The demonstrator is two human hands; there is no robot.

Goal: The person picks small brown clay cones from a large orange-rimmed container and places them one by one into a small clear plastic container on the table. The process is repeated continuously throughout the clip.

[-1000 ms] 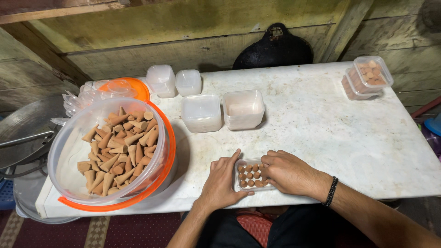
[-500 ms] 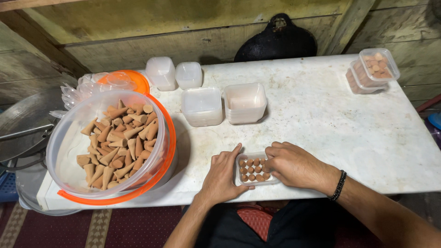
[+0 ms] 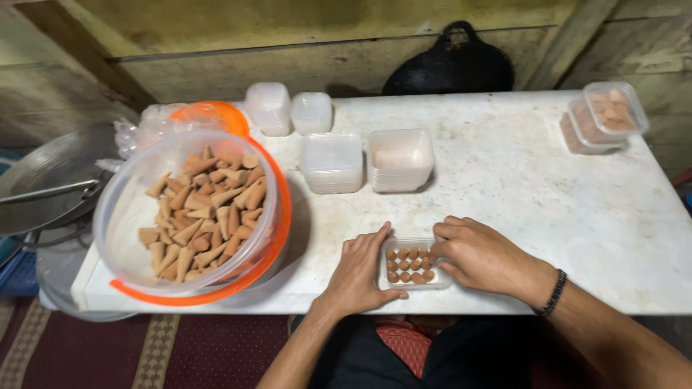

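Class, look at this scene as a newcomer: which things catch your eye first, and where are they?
A big clear bucket with an orange rim, full of brown cones, stands at the table's left. Near the front edge, the left hand and right hand flank a small tray of cones. Empty plastic boxes sit behind.

Single head view, looking steeply down, close over white table (image 3: 548, 209), facing wall

Clear glossy plastic box (image 3: 417, 264) between both hands; matt brown cones (image 3: 202, 216) left; worn, speckled tabletop (image 3: 548, 194).
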